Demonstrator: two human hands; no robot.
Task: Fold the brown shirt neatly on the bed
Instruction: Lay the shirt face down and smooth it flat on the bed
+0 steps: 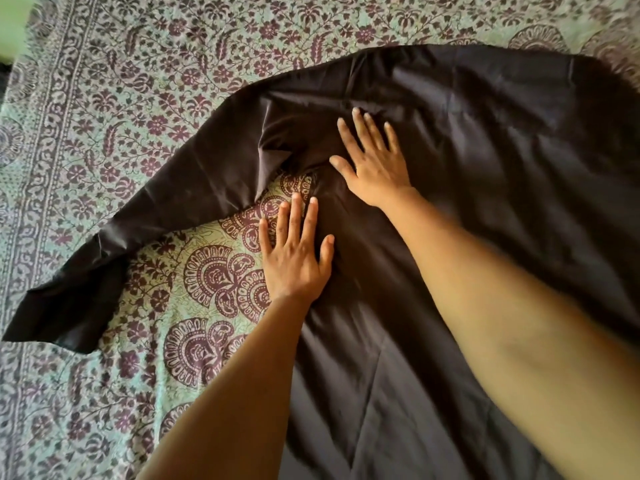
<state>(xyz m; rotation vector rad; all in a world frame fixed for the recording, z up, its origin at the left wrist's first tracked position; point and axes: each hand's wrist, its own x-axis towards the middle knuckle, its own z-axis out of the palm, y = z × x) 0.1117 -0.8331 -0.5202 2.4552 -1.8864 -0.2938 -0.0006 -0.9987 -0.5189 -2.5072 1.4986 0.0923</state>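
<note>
We see a printed bedspread [145, 81] across the frame, its pale green ground covered with dense maroon flowers and leaves. A border band [45, 174] of scrolls runs down the left side. Left of centre, large fan-shaped paisley motifs [211, 271] sit on a lighter, yellower ground. In the upper left corner we make out a blurred bright green patch [14, 22], with a dark sliver [3, 74] just below it at the frame's edge.

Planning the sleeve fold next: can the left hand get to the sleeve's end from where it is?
Probably yes. The left hand lies flat at the edge of the shirt; only bare bedspread lies between it and the sleeve end, which lies uncovered off to its left.
</note>
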